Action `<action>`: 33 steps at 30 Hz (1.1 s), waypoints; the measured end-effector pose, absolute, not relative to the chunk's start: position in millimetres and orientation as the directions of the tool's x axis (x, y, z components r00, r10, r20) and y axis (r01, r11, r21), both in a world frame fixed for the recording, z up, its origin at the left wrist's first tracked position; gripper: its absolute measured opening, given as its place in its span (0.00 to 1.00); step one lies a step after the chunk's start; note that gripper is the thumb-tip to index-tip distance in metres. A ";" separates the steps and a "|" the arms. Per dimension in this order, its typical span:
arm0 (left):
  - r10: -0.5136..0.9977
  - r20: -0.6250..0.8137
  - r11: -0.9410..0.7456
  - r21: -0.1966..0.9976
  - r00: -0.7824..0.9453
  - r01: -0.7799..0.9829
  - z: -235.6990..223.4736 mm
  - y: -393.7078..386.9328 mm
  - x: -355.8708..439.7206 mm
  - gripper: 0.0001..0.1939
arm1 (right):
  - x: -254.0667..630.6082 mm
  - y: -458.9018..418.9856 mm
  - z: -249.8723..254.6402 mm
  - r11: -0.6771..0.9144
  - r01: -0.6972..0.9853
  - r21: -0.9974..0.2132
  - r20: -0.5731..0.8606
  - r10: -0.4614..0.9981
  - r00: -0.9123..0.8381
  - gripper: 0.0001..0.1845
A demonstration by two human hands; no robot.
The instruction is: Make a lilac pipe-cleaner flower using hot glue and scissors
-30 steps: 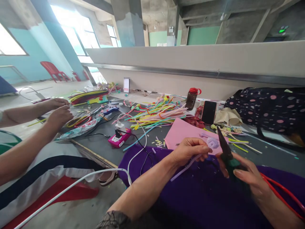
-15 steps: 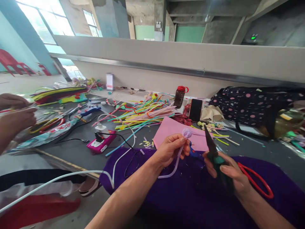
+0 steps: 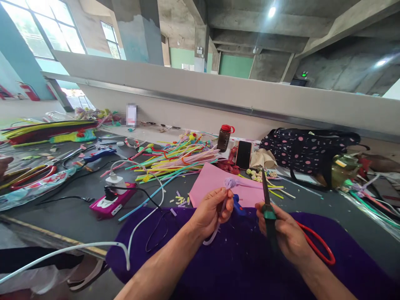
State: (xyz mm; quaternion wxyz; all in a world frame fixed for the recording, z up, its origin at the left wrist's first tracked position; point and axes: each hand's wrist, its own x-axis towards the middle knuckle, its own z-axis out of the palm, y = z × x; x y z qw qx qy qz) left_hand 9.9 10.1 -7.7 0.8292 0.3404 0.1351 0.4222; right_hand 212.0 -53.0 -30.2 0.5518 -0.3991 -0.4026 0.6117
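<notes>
My left hand (image 3: 208,213) pinches a lilac pipe cleaner (image 3: 230,182) just under its tightly coiled, ball-shaped top. The tail hangs below the fingers and curves to the left. My right hand (image 3: 286,230) grips dark-jawed pliers (image 3: 268,202) with green on the handles, the tip pointing up, apart from the coil. Whether the jaws are parted I cannot tell. Behind the hands lies a pink sheet (image 3: 200,183). A blue tool (image 3: 239,205) sits between the hands on the purple cloth (image 3: 246,266). A red loop (image 3: 318,246) shows beside my right wrist.
Many coloured pipe cleaners (image 3: 178,160) lie in a heap on the grey table. Around it are a magenta power strip (image 3: 112,200) with cables, cut bits (image 3: 180,200), a bottle (image 3: 224,137), a phone (image 3: 243,155) and a patterned bag (image 3: 306,152). Another person's hand (image 3: 4,164) shows far left.
The view has tilted up and turned right, so the scene sits further left. The pliers have turned more upright and edge-on. The other person's hands have mostly left the view.
</notes>
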 end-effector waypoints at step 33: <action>0.849 -0.170 0.502 0.553 0.500 -0.665 2.5 20.3 -6.0 0.07 | 230.7 -32.7 -47.4 -0.226 -0.163 -0.960 -0.196 0.964 -0.181 0.11</action>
